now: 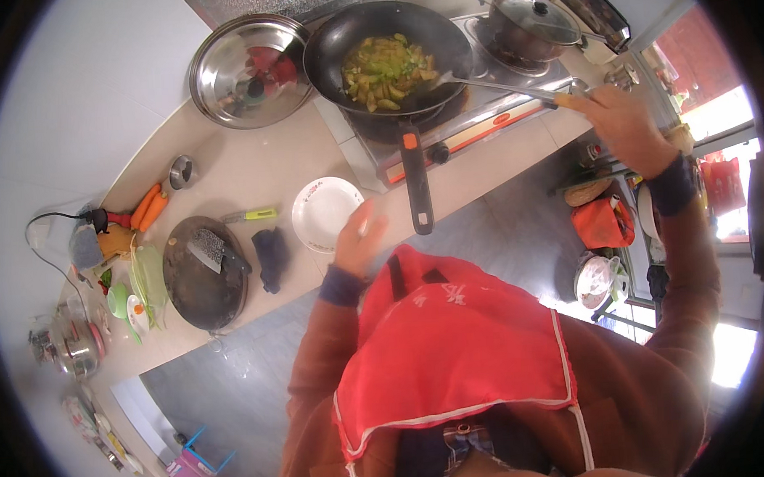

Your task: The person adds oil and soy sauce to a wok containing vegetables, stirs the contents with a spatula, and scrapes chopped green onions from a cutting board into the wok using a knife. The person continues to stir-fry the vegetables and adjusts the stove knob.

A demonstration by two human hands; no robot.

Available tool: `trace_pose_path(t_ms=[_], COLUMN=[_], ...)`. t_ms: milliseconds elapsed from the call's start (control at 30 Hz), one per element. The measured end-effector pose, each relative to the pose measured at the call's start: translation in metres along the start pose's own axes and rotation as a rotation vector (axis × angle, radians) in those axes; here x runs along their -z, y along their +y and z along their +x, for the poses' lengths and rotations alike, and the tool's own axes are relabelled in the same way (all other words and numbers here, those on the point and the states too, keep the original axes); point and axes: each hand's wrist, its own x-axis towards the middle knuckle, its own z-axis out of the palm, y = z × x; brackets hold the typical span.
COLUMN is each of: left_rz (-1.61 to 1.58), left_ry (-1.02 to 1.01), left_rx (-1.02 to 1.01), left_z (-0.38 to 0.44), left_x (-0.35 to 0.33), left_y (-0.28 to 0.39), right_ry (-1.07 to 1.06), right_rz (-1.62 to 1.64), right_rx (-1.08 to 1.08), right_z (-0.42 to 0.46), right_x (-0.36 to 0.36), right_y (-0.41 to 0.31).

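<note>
My right hand (627, 126) grips the handle of a metal spatula (509, 88), whose blade reaches into the right side of a black wok (328, 57). Inside the wok lie cooked, sliced vegetables (392, 74) with chopped green bits on top. The wok sits on the left burner of a gas stove (466, 131), its black handle (416, 187) pointing toward me. My left hand (361, 239) is blurred at the right rim of a white bowl (321, 212) on the counter; whether it grips the rim is unclear. Nothing shows in the bowl.
A lidded pot (532, 28) occupies the right burner. Left of the wok lies a large shiny metal lid (250, 73). A cleaver (209, 249) rests on a round chopping board (194, 295), near a peeler (248, 215), a dark cloth (270, 258) and carrots (148, 205). The counter edge (500, 184) runs before me.
</note>
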Motion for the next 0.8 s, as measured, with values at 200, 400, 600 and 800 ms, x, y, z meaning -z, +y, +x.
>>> trace_pose_path(t_ms=[200, 400, 600, 800], left_rz=[-0.453, -0.733, -0.733, -0.736], left_ry=[-0.306, -0.314, -0.352, -0.388], left_rx=[0.286, 0.366, 0.347, 0.364], left_z=[0.040, 0.045, 0.046, 0.047], left_x=[-0.045, -0.067, -0.064, -0.063], left_y=[0.064, 0.062, 0.061, 0.058], right_ry=[-0.068, 0.067, 0.114, -0.035], right_rz=[0.215, 0.374, 0.339, 0.303], right_rx=[-0.254, -0.338, -0.325, -0.363], right_z=[0.028, 0.054, 0.079, 0.101], right_x=[-0.087, -0.108, -0.105, -0.110], right_y=[-0.017, -0.029, -0.034, -0.048])
